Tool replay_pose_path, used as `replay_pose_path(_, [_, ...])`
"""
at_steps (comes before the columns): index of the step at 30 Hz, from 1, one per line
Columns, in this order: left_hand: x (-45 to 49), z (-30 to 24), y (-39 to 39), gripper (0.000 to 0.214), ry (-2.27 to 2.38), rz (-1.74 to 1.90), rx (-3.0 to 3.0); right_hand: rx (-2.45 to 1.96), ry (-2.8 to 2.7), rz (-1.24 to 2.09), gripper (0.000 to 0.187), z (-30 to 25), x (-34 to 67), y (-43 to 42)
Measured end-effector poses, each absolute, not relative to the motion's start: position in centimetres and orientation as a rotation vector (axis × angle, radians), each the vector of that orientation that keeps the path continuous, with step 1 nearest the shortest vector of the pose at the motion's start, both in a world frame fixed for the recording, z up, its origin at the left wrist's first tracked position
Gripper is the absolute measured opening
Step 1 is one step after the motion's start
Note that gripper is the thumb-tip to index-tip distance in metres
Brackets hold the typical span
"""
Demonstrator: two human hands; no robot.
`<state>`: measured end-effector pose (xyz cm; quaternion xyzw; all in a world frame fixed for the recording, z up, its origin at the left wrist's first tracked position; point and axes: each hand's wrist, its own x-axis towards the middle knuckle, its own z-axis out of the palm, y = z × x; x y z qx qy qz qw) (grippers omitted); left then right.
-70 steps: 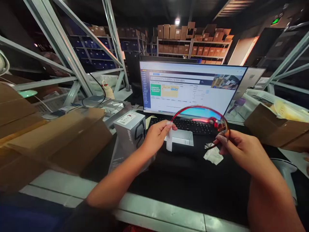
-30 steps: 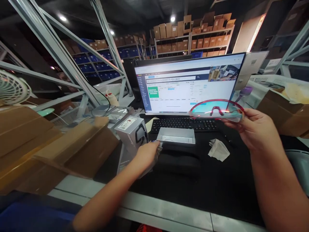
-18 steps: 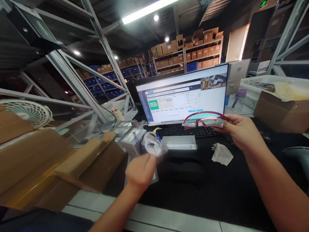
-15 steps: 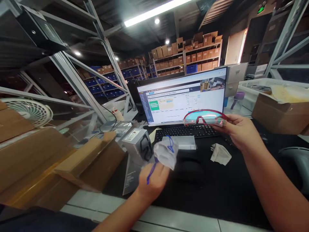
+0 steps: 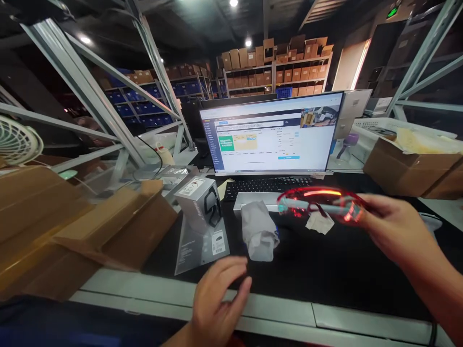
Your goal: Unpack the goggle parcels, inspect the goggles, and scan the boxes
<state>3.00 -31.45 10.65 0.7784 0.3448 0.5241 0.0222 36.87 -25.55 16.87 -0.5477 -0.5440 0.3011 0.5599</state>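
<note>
My right hand (image 5: 388, 224) grips one end of a pair of red-framed sunglasses (image 5: 314, 195) and holds them raised above the black desk mat. The lens is blurred and catches red and pale blue reflections. My left hand (image 5: 220, 296) is empty near the desk's front edge, its fingers curved and apart from the thumb. Just beyond it a white cloth pouch (image 5: 258, 231) with a blue cord lies on the mat. A grey box (image 5: 198, 205) with a picture of glasses stands to the left, by a flat grey printed packet (image 5: 202, 248).
A monitor (image 5: 267, 140) and a black keyboard (image 5: 267, 187) stand behind the mat. A small beige cloth (image 5: 320, 222) lies under the glasses. Open cardboard boxes (image 5: 119, 226) crowd the left side; another carton (image 5: 398, 168) and a white basket (image 5: 376, 127) are at right.
My left hand has let go of the white pouch, which now lies on the mat, and has drawn back toward me. My right hand has lowered and tilted the sunglasses.
</note>
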Motion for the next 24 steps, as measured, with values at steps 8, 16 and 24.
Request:
replay_pose_path(8, [6.1, 12.0, -27.3, 0.021, 1.546, 1.239, 3.061, -1.191, -1.153, 0.609, 0.016, 7.4, 34.5, -33.7])
replay_pose_path(16, [5.7, 13.7, -24.8, 0.023, 1.481, 0.945, 3.197, -1.090, -1.560, 0.096, 0.025, 7.7, 30.0, -36.4])
replay_pose_path(24, [5.8, 13.6, -24.7, 0.029, 1.272, 0.995, 2.697, -1.098, -1.610, -0.163, 0.029, 5.9, 28.9, -36.1])
